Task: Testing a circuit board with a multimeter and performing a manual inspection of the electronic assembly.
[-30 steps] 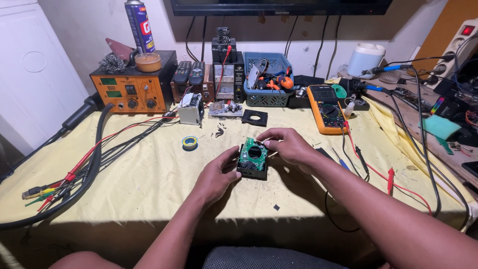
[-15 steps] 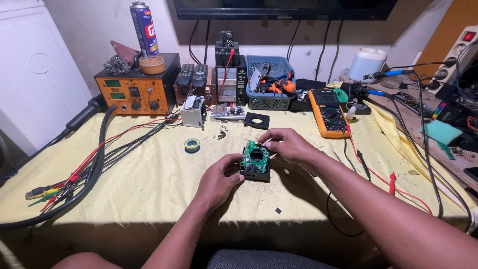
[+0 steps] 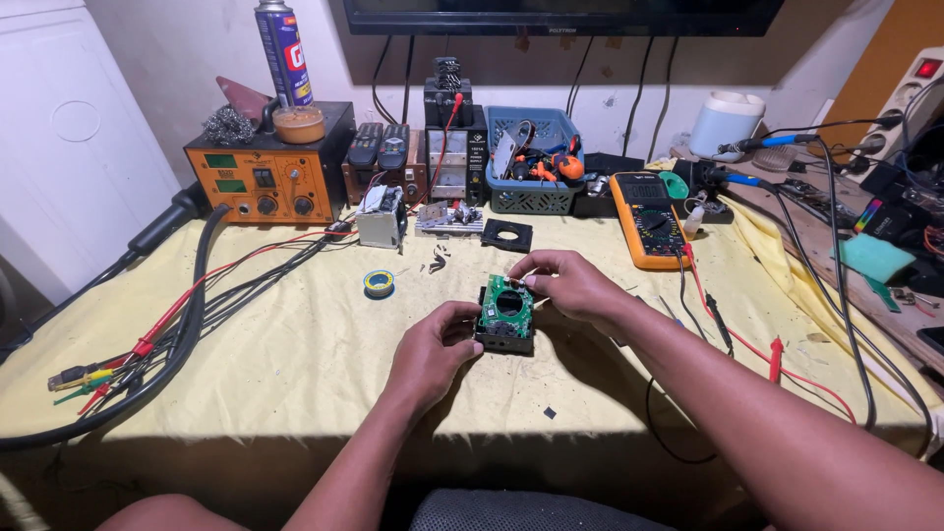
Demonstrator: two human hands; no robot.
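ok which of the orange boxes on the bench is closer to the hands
The orange meter lying flat just beyond the right hand. The other, the big orange box with knobs, stands at the back left by the wall.

Circuit board module (image 3: 507,317) sits mid-table on the cloth (image 3: 295,364), left hand (image 3: 433,349) at its left edge, right hand (image 3: 570,285) at its upper right. Solder roll (image 3: 379,283) lies left of it, square frame part (image 3: 507,235) behind it. Back row against the wall, left to right: soldering station (image 3: 270,177) with spray can (image 3: 283,54) on top, power supply (image 3: 447,147), parts basket (image 3: 536,162), multimeter (image 3: 649,218). Cable bundle (image 3: 177,334) runs down the left side of the table; probe leads (image 3: 747,344) lie right of the hands. Power strip (image 3: 910,93) at far right.
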